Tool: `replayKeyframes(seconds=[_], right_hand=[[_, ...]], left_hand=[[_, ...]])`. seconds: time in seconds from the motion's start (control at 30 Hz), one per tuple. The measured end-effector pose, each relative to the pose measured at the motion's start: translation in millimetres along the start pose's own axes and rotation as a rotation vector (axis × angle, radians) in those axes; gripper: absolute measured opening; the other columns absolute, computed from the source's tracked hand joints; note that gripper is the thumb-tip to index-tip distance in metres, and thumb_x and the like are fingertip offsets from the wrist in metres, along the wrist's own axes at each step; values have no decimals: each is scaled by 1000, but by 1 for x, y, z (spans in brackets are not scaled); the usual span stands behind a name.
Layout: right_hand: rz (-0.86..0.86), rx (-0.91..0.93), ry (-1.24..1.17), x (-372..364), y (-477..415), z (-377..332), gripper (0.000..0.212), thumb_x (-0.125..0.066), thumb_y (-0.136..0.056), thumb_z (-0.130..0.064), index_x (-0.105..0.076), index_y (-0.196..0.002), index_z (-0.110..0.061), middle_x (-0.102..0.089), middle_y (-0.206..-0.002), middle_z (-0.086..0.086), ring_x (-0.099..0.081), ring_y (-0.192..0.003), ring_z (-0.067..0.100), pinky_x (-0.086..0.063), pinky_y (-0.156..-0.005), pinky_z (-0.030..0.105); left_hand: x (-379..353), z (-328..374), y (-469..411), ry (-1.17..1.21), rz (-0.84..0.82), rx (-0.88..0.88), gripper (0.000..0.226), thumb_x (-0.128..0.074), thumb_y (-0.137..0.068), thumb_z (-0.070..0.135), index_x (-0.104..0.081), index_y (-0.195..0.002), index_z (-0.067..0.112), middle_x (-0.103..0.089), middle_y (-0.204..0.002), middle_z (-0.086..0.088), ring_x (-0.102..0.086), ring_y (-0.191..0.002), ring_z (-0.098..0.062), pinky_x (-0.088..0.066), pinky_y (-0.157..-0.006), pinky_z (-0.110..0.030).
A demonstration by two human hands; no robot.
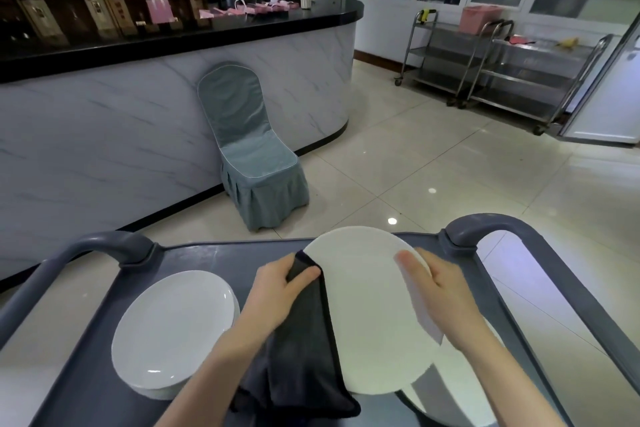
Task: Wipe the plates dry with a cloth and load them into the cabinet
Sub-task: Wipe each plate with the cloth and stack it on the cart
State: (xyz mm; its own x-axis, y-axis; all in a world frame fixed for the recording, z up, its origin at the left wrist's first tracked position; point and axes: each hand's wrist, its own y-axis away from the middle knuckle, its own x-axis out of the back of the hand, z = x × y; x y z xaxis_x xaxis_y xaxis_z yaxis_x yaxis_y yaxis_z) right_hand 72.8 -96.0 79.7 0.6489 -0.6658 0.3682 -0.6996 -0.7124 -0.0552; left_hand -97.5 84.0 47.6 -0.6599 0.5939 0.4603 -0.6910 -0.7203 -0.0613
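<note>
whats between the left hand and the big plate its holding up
A dark cloth: the left hand grips it over the left edge of the plate, seen in the head view.

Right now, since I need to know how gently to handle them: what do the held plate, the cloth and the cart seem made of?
The held plate: likely glazed white ceramic, smooth, evenly white; melamine cannot be excluded. The cloth: dark, matte, fuzzy nap, stitched hem, probably microfibre or terry. The cart: grey-blue moulded plastic, judging by its matte surface and rounded handle joints.
</note>
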Motion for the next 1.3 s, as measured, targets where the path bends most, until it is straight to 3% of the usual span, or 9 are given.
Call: replayKeyframes(seconds=[0.1, 0.2, 0.27, 0.47, 0.7, 0.8, 1.07, 1.2, 1.3], right_hand=[[-199, 104, 223, -4, -8, -10, 41, -57, -99, -32, -49, -61, -18, -39, -59, -7, -33, -58, 6, -26, -55, 23], [-287, 145, 294, -5, -11, -11, 36, -57, -100, -34, -62, -69, -15, -51, -65, 8, -38, -62, 8, -31, -61, 28], [-193, 134, 213, 3, -12, -12, 44, -57, -100, -32, -50, -56, -27, -38, -55, -5, -31, -57, 5, -25, -55, 21], [257, -113, -242, -26, 8, 11, 45, -57, -100, -26, -34, -66, -6, -30, -65, -2, -28, -61, 11, -25, -55, 27], [-36, -8, -35, -28, 15, 14, 39, -55, -100, -27, -45, -64, -14, -41, -62, -12, -36, -59, 6, -32, -53, 18], [-198, 97, 163, -29, 6, 4, 44, -56, -100, -26, -34, -62, -19, -32, -58, -12, -28, -57, 5, -27, -53, 22], [98, -56, -92, -24, 11, 18, 48, -57, -100, -26, -34, -57, -22, -29, -60, -10, -27, -59, 9, -23, -51, 20], [49, -69, -63, -33, 20, 29, 42, -56, -100, -22, -39, -67, -3, -34, -65, -4, -30, -62, 11, -26, -53, 22], [-153, 57, 86, -30, 12, 19, 41, -57, -100, -24, -40, -66, -8, -34, -62, -10, -31, -60, 8, -27, -55, 24]], left_hand=[[0, 13, -9, -108, -140, -175, 15, -72, -88, 28, -65, -76, 34, -64, -66, 24, -55, -64, 7, -38, -61, -10], [-5, 17, -10, -88, -213, -253, 8, -70, -89, 28, -70, -83, 23, -68, -73, 13, -57, -69, 2, -43, -67, -15], [-10, 9, -4, 43, -51, -170, 17, -66, -91, 25, -66, -75, 22, -65, -69, 9, -54, -66, 2, -42, -65, -15], [-37, -16, 14, 421, 361, 329, 41, -59, -94, 35, -53, -77, -2, -49, -67, -1, -41, -67, -14, -37, -64, -32], [4, 2, -16, -150, -85, -151, 36, -71, -89, 28, -51, -59, 33, -55, -56, 23, -48, -57, 6, -35, -58, -10], [-1, 6, -19, -214, -289, -224, 24, -73, -87, 30, -60, -67, 25, -60, -64, 13, -50, -62, 3, -37, -62, -13], [-38, -33, 23, 293, 261, 365, 26, -62, -95, 30, -66, -72, 18, -68, -71, -1, -54, -68, -11, -47, -68, -31], [-24, -41, 18, 174, 173, 273, 32, -66, -92, 27, -57, -71, 4, -56, -62, -1, -46, -67, -13, -40, -64, -30], [-8, -25, 3, 34, -136, 35, 16, -70, -89, 27, -68, -75, 19, -68, -72, 3, -55, -69, -3, -46, -70, -25]])
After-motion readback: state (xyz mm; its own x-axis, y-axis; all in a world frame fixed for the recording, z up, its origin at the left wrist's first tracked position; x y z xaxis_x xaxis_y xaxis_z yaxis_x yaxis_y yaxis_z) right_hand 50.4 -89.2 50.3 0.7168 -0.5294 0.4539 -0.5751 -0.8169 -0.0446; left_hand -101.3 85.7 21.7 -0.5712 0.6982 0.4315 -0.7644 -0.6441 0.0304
